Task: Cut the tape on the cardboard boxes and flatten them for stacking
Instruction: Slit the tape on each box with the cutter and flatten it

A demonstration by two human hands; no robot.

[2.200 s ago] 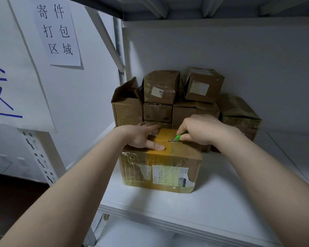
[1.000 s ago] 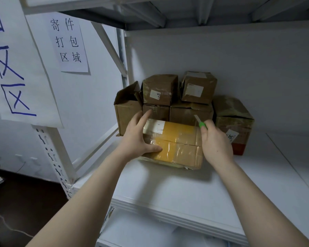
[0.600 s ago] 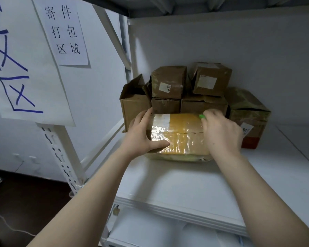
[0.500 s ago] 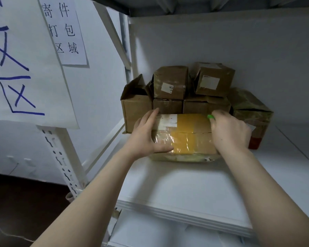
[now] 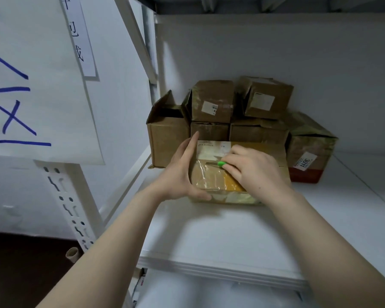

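Observation:
A taped cardboard box (image 5: 211, 177) with yellow tape and a white label stands tilted on the white shelf (image 5: 220, 236). My left hand (image 5: 180, 172) holds its left end, fingers straight up along the side and thumb under the near edge. My right hand (image 5: 253, 168) lies over the box's top face and grips a green-handled cutter (image 5: 220, 163). The blade points left along the tape seam.
Behind the box, several brown cardboard boxes (image 5: 213, 103) are piled against the back wall; the left one (image 5: 167, 134) has open flaps. A box with a red base (image 5: 309, 161) stands at the right. Paper signs (image 5: 31, 74) hang on the left upright.
The box has been turned over from its flat position and tilted toward me. My right hand has moved from the box's right end onto its face, with the cutter blade now at the seam.

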